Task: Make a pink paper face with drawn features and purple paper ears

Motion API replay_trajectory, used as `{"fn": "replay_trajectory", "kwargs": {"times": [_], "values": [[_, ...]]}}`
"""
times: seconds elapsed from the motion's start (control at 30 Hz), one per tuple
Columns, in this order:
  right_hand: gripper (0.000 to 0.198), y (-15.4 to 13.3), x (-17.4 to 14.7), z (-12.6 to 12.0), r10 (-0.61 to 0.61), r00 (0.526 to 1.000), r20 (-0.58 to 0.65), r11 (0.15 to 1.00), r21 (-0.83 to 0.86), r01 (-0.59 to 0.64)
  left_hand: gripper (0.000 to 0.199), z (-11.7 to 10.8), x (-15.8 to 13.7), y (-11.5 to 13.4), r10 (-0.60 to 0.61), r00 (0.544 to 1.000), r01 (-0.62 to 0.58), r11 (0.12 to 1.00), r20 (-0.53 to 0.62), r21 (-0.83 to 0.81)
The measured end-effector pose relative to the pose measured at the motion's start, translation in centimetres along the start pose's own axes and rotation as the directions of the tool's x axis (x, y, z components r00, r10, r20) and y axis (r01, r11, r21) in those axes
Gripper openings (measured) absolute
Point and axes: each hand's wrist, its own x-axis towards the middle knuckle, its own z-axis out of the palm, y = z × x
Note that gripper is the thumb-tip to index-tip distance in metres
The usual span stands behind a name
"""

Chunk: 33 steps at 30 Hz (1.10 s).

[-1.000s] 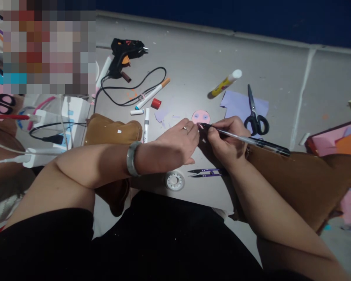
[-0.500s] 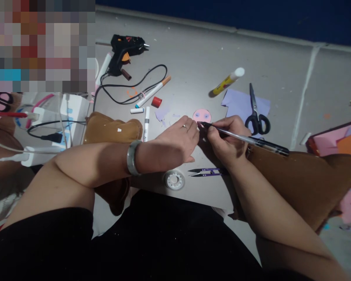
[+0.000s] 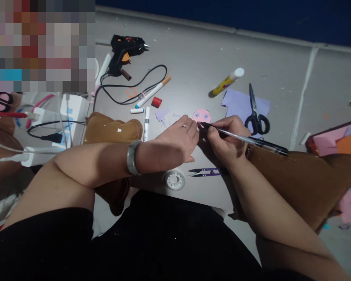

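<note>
A pink paper circle (image 3: 202, 115) with two pale purple spots like eyes lies on the grey surface. My left hand (image 3: 185, 137) rests beside and over its lower edge, fingers laid flat and close together; the fingertips are partly hidden. In my right hand (image 3: 228, 141) a pen (image 3: 254, 143) with a clear barrel and black end is gripped, its tip at the circle's lower edge close to my left fingers. Purple thread snips (image 3: 207, 172) lie below my hands, near a white tape roll (image 3: 174, 180). Black-handled scissors (image 3: 256, 113) lie on purple paper (image 3: 235, 102) beyond my right hand.
A black glue gun (image 3: 125, 50) with a looping cord lies far left, by markers (image 3: 153, 91) and a red cap (image 3: 156, 102). A yellow glue stick (image 3: 226, 82) is beyond the circle. Brown cushions (image 3: 114, 128) and a power strip (image 3: 73, 117) sit left; coloured paper (image 3: 330, 136) lies right.
</note>
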Motion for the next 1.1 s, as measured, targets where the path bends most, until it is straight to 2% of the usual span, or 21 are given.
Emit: {"fn": "replay_trajectory", "kwargs": {"times": [0.2,0.37,0.87,1.1], "values": [[0.011,0.32,-0.12,-0.08,0.016,0.999,0.032,0.999,0.030,-0.017,0.083,-0.08,0.09,0.03,0.009,1.000,-0.009,1.000,0.011,0.026],[0.013,0.17,-0.06,-0.06,-0.006,1.000,0.003,1.000,0.021,0.005,0.086,-0.23,0.25,0.07,0.010,0.999,-0.010,1.000,0.032,0.023],[0.006,0.41,-0.21,-0.15,-0.014,1.000,0.015,1.000,0.012,0.014,0.081,-0.44,0.24,-0.03,0.005,0.999,-0.004,1.000,0.044,-0.018],[0.009,0.28,-0.25,-0.25,0.009,1.000,0.008,1.000,-0.009,-0.009,0.083,-0.18,0.31,0.05,0.009,0.999,-0.009,1.000,0.047,0.004]]}}
